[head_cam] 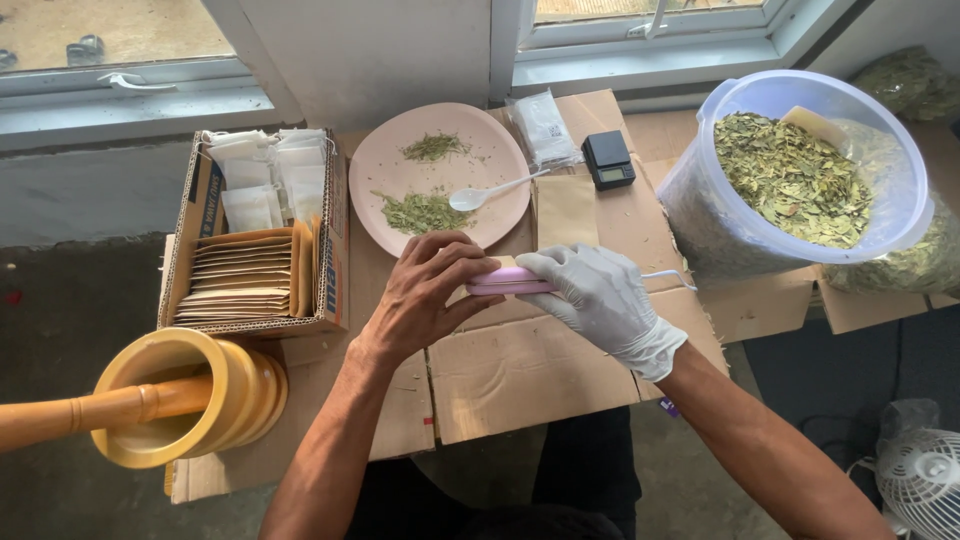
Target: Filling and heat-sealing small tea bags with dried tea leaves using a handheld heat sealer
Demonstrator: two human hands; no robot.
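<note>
Left hand (425, 290): bare, fingers curled over the left end of the pink sealer (508, 281), pressing down.
Right hand (600, 295): white glove, closed around the sealer's right end.
Sealer: centre of the cardboard, just near of the pink plate (385, 160).
Done: two small leaf piles on the plate, spoon (485, 192) beside them.
Left: tub of dried leaves (790, 175) far right looks mostly full; box of sachets and envelopes (255, 235) left, well stocked.

On my desk (520, 370) of flattened cardboard I see a pink plate (400, 160) with dried herbs and a white spoon (490, 191), a small black scale (609, 160), a box of paper envelopes (250, 275), a yellow mortar (190, 395) with its pestle (90, 412), and a tub of dried leaves (790, 175).
</note>
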